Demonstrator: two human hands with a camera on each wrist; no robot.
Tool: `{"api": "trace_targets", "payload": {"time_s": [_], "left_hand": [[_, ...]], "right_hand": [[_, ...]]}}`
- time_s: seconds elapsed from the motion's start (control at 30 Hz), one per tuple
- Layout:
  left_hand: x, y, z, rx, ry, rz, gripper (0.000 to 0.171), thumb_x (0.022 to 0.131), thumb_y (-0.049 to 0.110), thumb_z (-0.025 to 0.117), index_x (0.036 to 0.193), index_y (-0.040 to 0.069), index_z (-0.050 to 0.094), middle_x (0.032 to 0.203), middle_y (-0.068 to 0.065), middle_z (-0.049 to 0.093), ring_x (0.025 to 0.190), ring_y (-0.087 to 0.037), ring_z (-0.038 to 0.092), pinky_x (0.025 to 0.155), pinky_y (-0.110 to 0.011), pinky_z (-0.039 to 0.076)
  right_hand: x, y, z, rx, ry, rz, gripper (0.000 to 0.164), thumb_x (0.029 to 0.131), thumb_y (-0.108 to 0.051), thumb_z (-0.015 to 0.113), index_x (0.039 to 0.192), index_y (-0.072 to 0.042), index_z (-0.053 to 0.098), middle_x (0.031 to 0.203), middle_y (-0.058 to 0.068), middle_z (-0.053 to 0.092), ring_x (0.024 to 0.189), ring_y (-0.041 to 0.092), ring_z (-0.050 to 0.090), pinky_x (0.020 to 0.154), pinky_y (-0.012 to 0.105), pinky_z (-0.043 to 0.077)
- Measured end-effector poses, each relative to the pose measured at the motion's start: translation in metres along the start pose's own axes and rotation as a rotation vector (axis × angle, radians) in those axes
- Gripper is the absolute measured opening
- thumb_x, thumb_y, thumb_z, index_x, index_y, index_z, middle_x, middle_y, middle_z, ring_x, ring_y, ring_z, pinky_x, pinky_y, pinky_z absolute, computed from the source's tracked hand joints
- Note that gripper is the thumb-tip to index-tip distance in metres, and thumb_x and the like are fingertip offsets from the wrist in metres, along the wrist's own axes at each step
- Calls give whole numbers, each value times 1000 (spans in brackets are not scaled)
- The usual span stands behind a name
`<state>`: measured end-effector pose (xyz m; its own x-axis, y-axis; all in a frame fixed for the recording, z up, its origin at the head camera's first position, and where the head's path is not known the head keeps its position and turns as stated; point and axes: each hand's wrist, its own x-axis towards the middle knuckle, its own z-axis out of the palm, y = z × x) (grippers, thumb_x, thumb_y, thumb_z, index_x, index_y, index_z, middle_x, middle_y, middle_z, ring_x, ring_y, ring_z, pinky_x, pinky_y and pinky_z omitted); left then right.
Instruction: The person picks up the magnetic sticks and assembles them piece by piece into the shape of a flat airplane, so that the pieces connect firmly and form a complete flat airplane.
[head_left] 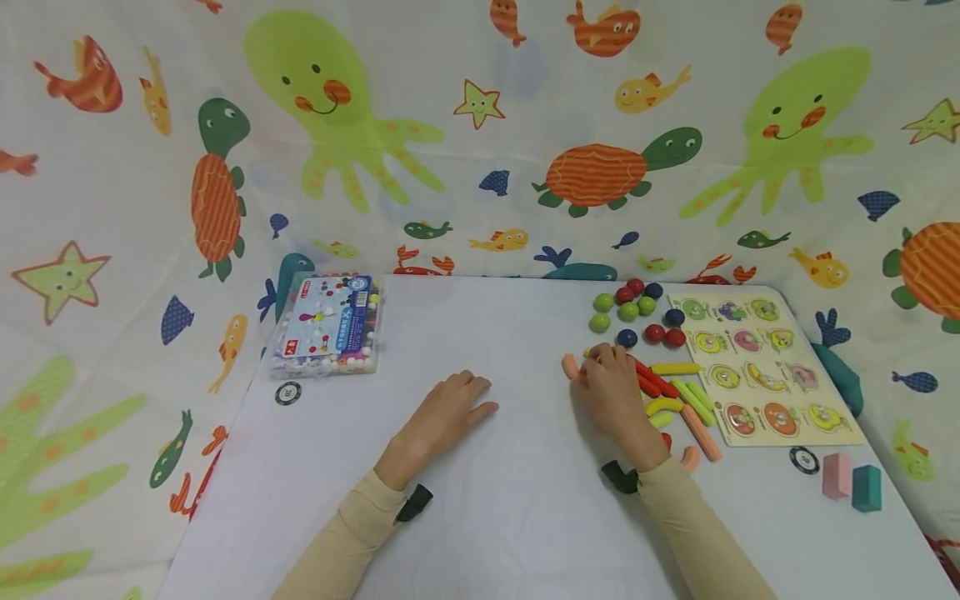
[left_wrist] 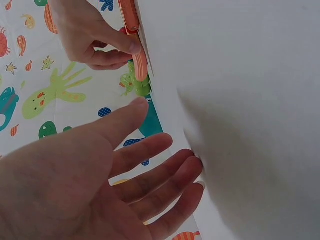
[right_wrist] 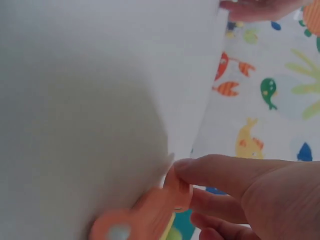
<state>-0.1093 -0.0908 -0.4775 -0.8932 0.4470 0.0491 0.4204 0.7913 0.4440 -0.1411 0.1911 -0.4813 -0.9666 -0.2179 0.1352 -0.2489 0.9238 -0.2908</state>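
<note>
Right fingers (right_wrist: 215, 172) pinch curved, ridged orange piece (left_wrist: 141, 67)

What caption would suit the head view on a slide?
Right hand pinches a curved orange piece near colourful sticks; the left hand, empty, is over the white table.

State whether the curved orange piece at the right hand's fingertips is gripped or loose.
Gripped: the left wrist view shows the right hand pinching the curved orange piece, thumb against it.
</note>
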Motion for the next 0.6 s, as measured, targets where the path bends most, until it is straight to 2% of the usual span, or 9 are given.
{"api": "trace_targets", "payload": {"time_s": [0.17, 0.37, 0.5, 0.6], "left_hand": [[0, 0, -1, 5, 16, 8, 38, 100, 33, 65, 124, 3, 67, 113, -12, 67, 103, -30, 65, 89, -45, 53], [1, 0, -2, 16, 26, 12, 35, 100, 30, 66, 121, 2, 69, 112, -12, 68, 102, -29, 65, 88, -44, 54], [1, 0, -1, 8, 28, 6, 32, 100, 28, 65, 120, 2, 69, 112, -12, 68, 101, -29, 66, 88, -44, 54], [2, 0, -1, -7, 28, -15, 31, 101, 27, 65, 119, 2, 70, 111, -12, 68, 102, -28, 65, 88, -43, 54]], "right_hand": [[6, -22, 8, -36, 18, -38, 13, 85, -10, 79, 89, 2, 76, 110, 19, 61, 104, 34, 49, 92, 47, 46], [3, -48, 17, -53, -38, -76, 15, 87, -16, 79, 86, -2, 75, 108, 16, 64, 99, 32, 55, 91, 44, 50], [-2, -62, 23, -32, -31, -123, 17, 89, -17, 77, 81, -3, 70, 99, 14, 65, 79, 27, 61, 74, 37, 55], [-7, -73, 28, 3, -9, -165, 23, 89, -16, 76, 75, -5, 63, 90, 13, 62, 66, 23, 57, 61, 32, 50]]}}
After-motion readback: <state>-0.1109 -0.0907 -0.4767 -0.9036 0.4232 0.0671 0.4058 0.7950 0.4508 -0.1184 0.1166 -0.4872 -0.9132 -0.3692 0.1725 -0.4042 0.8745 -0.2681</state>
